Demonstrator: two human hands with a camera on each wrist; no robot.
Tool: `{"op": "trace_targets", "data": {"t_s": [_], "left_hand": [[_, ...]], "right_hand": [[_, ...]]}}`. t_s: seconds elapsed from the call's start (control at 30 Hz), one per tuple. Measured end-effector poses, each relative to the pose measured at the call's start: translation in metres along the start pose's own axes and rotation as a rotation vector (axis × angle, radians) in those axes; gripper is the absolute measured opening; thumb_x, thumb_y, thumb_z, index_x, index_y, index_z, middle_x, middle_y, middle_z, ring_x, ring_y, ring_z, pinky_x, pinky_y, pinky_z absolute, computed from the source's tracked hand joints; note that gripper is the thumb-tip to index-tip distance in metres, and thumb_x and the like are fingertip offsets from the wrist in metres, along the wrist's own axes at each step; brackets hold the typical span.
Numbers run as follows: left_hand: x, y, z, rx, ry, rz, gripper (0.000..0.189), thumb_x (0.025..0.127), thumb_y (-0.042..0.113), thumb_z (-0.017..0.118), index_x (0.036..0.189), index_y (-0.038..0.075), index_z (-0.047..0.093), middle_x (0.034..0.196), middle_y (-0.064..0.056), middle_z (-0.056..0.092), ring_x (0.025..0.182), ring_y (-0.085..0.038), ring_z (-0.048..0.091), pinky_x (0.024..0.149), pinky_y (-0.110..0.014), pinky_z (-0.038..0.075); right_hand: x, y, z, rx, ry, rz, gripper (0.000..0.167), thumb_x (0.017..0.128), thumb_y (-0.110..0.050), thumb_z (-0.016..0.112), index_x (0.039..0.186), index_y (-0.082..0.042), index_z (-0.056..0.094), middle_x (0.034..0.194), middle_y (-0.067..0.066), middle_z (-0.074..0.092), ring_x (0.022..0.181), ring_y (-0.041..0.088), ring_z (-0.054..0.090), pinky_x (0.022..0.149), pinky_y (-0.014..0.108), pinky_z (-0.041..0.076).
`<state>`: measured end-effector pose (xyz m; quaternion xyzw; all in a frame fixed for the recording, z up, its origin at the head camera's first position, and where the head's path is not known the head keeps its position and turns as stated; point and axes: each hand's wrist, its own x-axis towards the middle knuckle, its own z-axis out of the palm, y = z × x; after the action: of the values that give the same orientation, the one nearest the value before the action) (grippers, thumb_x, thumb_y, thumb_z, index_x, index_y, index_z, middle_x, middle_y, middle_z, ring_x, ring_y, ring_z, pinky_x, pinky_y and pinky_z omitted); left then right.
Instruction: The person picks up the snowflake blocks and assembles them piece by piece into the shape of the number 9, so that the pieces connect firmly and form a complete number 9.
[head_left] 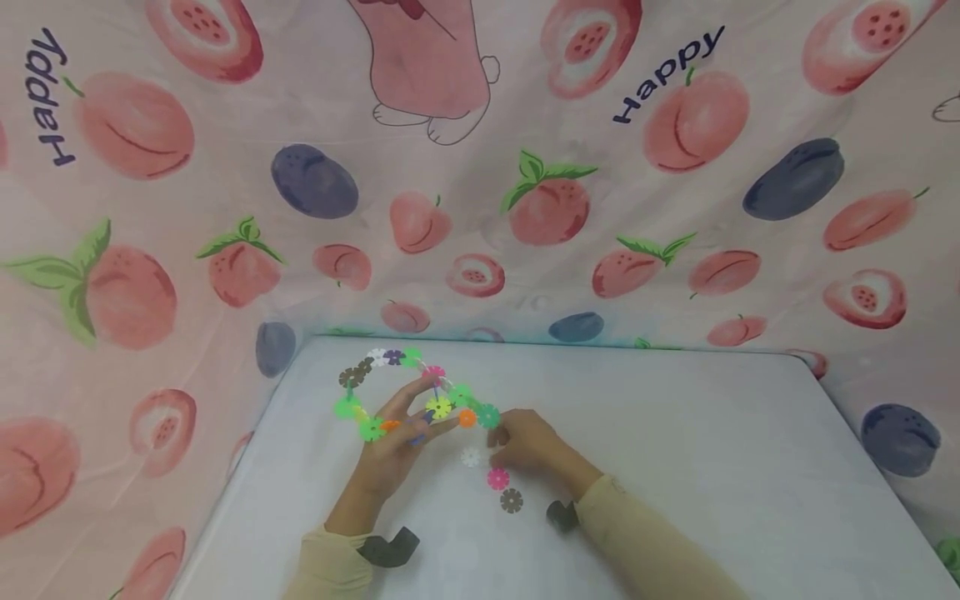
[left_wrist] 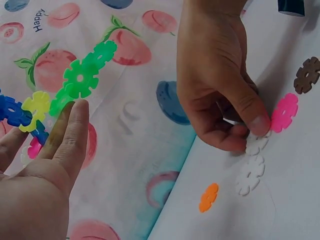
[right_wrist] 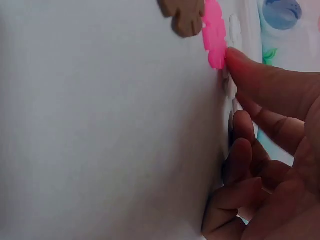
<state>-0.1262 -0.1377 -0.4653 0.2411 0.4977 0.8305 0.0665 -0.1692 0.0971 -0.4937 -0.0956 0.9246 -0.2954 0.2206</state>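
A looped chain of interlocking snowflake discs, in green, yellow, blue, pink and other colours, is held up in my left hand. Its fingers reach along the discs, with green ones beside the fingertips in the left wrist view. To the right, my right hand is low at the white tabletop, thumb and forefinger pinching a loose white disc. Another white disc lies against it. Close to the thumb is a pink disc, with a brown disc beyond.
A loose orange disc lies on the white table. Fruit-printed cloth hangs behind the table and along its left side. Dark straps show at both wrists.
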Motion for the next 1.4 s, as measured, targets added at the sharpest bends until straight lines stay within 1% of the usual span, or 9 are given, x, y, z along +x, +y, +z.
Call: {"op": "trace_targets", "data": {"t_s": [0.1,0.23,0.43,0.7,0.8,0.93,1.03,1.13,1.4], "left_hand": [[0.0,0.001,0.001,0.008,0.007,-0.003,0.056,0.095,-0.006,0.042,0.151,-0.006,0.034,0.16,-0.012,0.029,0.124,-0.019,0.06,0.109,-0.041,0.05],[0.001,0.0,0.0,0.016,0.001,0.008,0.055,0.096,-0.006,0.041,0.151,-0.005,0.034,0.159,-0.011,0.029,0.125,-0.019,0.061,0.109,-0.04,0.05],[0.001,-0.001,0.001,0.05,0.015,0.013,0.057,0.096,-0.006,0.043,0.152,-0.004,0.032,0.161,-0.012,0.025,0.121,-0.021,0.066,0.109,-0.036,0.05],[0.002,-0.001,0.006,0.172,0.121,-0.018,0.058,0.099,-0.001,0.046,0.154,-0.006,0.027,0.166,-0.019,0.015,0.126,-0.019,0.063,0.11,-0.03,0.048],[0.003,-0.001,0.01,0.218,0.163,-0.041,0.057,0.1,0.0,0.047,0.154,-0.001,0.031,0.167,-0.017,0.017,0.127,-0.021,0.063,0.109,-0.029,0.049],[0.004,-0.002,0.014,0.285,0.222,-0.074,0.055,0.1,0.005,0.052,0.153,0.011,0.039,0.166,-0.006,0.027,0.126,-0.024,0.064,0.109,-0.026,0.048],[0.005,-0.004,0.016,0.312,0.237,-0.072,0.055,0.1,0.004,0.052,0.153,0.016,0.041,0.164,-0.001,0.031,0.126,-0.027,0.063,0.109,-0.028,0.048],[0.005,-0.006,0.018,0.315,0.231,-0.05,0.056,0.1,0.003,0.05,0.154,0.013,0.039,0.163,-0.001,0.031,0.124,-0.03,0.064,0.109,-0.029,0.048],[0.004,-0.006,0.019,0.284,0.206,0.018,0.057,0.098,-0.001,0.048,0.154,0.003,0.036,0.163,-0.008,0.029,0.128,-0.027,0.062,0.108,-0.032,0.05]], "right_hand": [[0.001,0.004,0.001,0.009,0.002,-0.003,0.031,0.08,-0.021,0.086,0.107,-0.015,0.072,0.099,-0.001,0.068,0.096,0.02,0.063,0.089,0.042,0.057],[0.005,0.016,0.002,0.039,0.009,-0.055,0.024,0.082,-0.024,0.084,0.101,-0.02,0.069,0.093,-0.003,0.066,0.089,0.018,0.061,0.082,0.038,0.057],[-0.003,0.021,-0.008,0.125,0.105,-0.14,0.011,0.088,-0.024,0.078,0.097,-0.027,0.072,0.095,-0.006,0.07,0.09,0.016,0.062,0.079,0.037,0.055],[-0.026,0.007,-0.024,0.439,0.157,-0.141,0.009,0.09,-0.022,0.075,0.087,-0.015,0.07,0.091,-0.001,0.075,0.081,0.014,0.074,0.078,0.032,0.06],[-0.034,-0.001,-0.026,0.494,0.177,-0.14,0.017,0.091,-0.024,0.075,0.08,-0.013,0.068,0.103,0.0,0.075,0.093,0.018,0.073,0.081,0.033,0.061],[-0.04,-0.008,-0.026,0.494,0.244,-0.16,0.023,0.091,-0.025,0.076,0.073,-0.015,0.066,0.119,-0.004,0.071,0.116,0.022,0.066,0.089,0.036,0.06],[-0.041,-0.011,-0.025,0.505,0.297,-0.185,0.023,0.091,-0.022,0.076,0.071,-0.016,0.066,0.123,-0.005,0.071,0.12,0.024,0.065,0.092,0.038,0.06],[-0.04,-0.013,-0.024,0.51,0.333,-0.206,0.023,0.09,-0.022,0.077,0.071,-0.017,0.066,0.125,-0.004,0.071,0.114,0.022,0.07,0.091,0.037,0.061],[-0.038,-0.014,-0.021,0.543,0.362,-0.223,0.021,0.09,-0.02,0.077,0.074,-0.015,0.065,0.124,-0.002,0.073,0.081,0.014,0.076,0.07,0.024,0.058]]}}
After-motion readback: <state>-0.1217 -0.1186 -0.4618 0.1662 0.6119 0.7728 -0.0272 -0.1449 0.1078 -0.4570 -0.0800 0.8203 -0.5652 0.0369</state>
